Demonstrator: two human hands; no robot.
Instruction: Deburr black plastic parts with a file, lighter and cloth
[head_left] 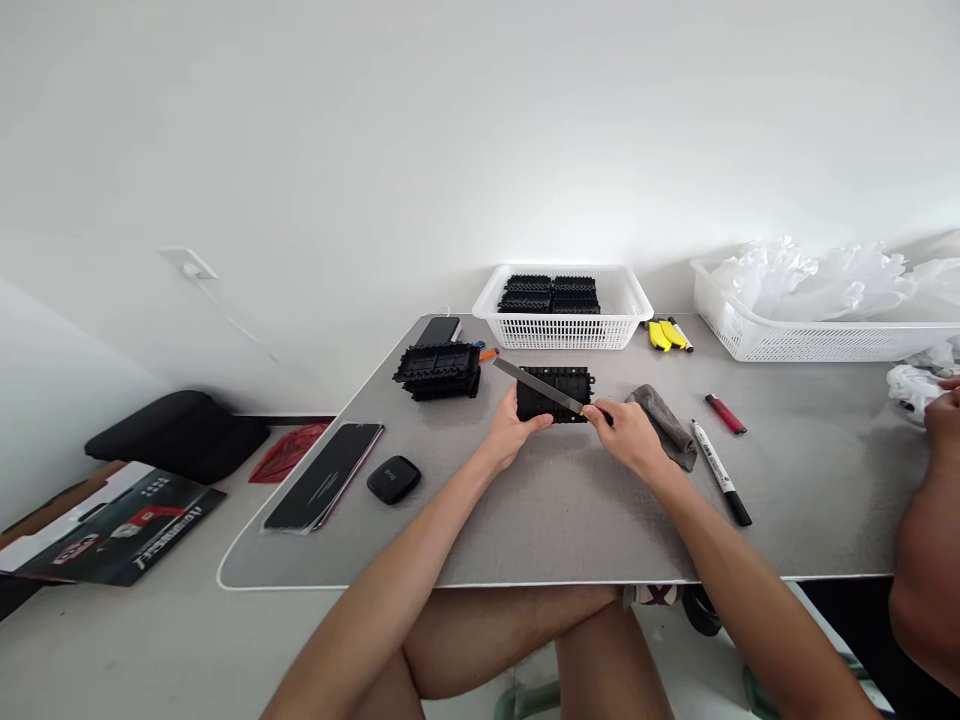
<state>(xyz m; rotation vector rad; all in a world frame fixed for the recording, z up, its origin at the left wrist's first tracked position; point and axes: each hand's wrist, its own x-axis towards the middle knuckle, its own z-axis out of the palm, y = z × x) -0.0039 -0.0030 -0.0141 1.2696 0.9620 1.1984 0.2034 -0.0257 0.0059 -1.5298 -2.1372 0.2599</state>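
Near the middle of the grey table, my left hand (516, 428) grips the left end of a black plastic part (534, 402) with notched edges. My right hand (626, 430) is closed round the dark handle of a flat metal file (536, 382). The file's blade lies slantwise over the part, its tip pointing up and left; whether it touches the surface I cannot tell. Right of my right hand lies a crumpled grey cloth (664, 425). A stack of similar black parts (439, 372) stands to the left of my left hand.
Behind, a white basket (559, 332) holds more black parts; another basket (817, 345) holds plastic bags. Yellow-handled cutters (664, 335), a red lighter-like object (725, 413) and a marker (720, 470) lie right. Left are a phone (326, 477) and black case (394, 479). Another person's hand (943, 410) is far right.
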